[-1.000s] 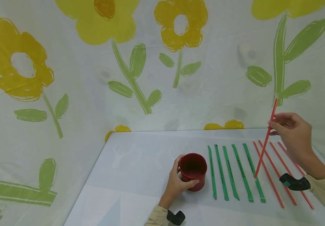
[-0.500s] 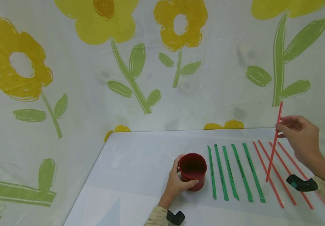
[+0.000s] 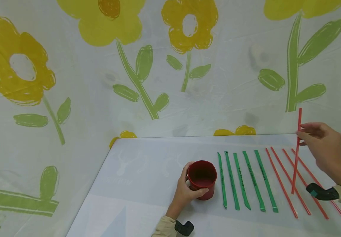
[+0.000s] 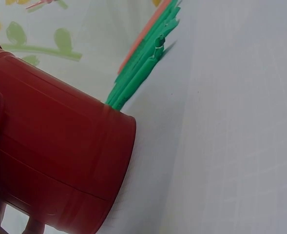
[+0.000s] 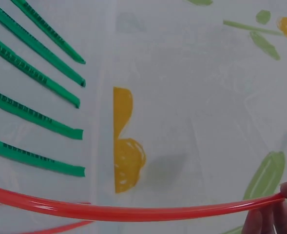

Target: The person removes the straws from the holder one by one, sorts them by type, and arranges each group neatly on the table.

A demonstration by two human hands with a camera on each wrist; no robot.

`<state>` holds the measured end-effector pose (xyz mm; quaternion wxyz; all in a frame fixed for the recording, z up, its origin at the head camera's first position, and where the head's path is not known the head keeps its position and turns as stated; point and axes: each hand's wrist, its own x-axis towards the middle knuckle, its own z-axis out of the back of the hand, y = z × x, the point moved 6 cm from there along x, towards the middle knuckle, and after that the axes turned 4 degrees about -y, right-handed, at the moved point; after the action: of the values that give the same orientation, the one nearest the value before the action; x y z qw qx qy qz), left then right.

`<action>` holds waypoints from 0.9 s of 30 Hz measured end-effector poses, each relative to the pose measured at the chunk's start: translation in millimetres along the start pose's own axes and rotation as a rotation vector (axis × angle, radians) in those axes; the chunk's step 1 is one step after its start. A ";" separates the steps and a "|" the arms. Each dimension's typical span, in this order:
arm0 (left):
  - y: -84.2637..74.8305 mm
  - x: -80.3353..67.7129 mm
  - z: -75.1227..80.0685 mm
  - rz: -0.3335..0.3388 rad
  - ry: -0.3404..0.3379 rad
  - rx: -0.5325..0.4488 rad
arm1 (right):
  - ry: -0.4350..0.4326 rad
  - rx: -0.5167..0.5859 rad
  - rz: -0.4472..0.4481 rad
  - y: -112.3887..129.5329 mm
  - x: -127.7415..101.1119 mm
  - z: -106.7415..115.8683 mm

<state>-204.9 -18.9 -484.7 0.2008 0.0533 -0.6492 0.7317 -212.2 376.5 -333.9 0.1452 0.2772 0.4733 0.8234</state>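
A dark red mug (image 3: 209, 194) stands upright on the white table, its inside looking bare from above. My left hand (image 3: 185, 194) grips it from the left side, thumb across the front. Up in the air at the right, my right hand (image 3: 326, 144) pinches a red drinking straw (image 3: 296, 158) near its upper part. That straw hangs nearly upright over several red straws (image 3: 282, 184) lying on the table. In the right wrist view the held straw (image 5: 133, 213) runs across the bottom to the fingertips.
Several green paper-wrapped straws (image 3: 241, 181) lie in a row between the mug and the red straws. The white table (image 3: 123, 194) meets a flower-printed backdrop (image 3: 232, 82) at its far edge.
My right hand has moved to the right and slightly down with the red straw, which has turned more upright. The left hand and the mug have stayed in place.
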 end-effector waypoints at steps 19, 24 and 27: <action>1.0 2.0 0.9 -0.043 -0.002 -0.005 | 0.038 -0.218 0.048 -25.5 14.8 8.6; -6.2 1.4 1.9 -0.040 -0.002 0.005 | 0.067 -0.297 0.043 -31.9 16.5 7.0; -19.5 0.5 3.0 -0.032 0.006 -0.014 | 0.088 -0.329 0.030 -37.3 17.6 6.5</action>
<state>-198.9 -20.2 -466.0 0.2147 0.0602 -0.6529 0.7239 -223.3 408.9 -357.8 0.1554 0.2202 0.3339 0.9032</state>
